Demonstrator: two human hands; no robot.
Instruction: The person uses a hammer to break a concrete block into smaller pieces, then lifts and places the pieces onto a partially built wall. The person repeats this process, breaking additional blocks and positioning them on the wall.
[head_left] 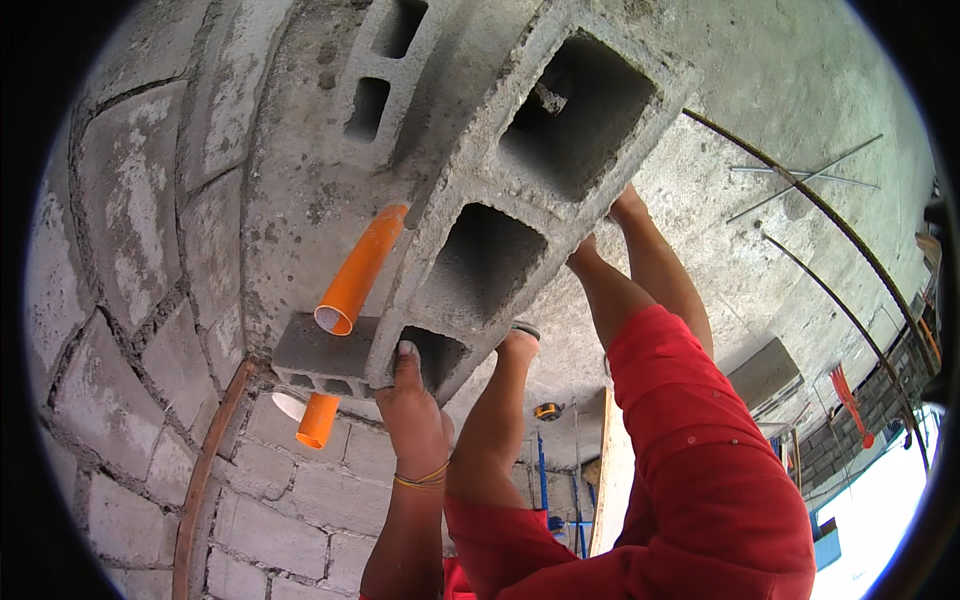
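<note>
Left hand [412, 395] fingers grip the hollow concrete block [520, 200]; right hand's fingers cannot be told apart.

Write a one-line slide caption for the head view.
Left hand and a co-worker's hands steady a hollow concrete block beside an orange pipe at a block wall.

Block wall [140, 300] close left, orange pipe [358, 272] protruding, open room right

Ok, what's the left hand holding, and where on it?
The hollow concrete block, at its near end: the left hand grips there, fingers hooked over the rim of the end cavity.
</note>
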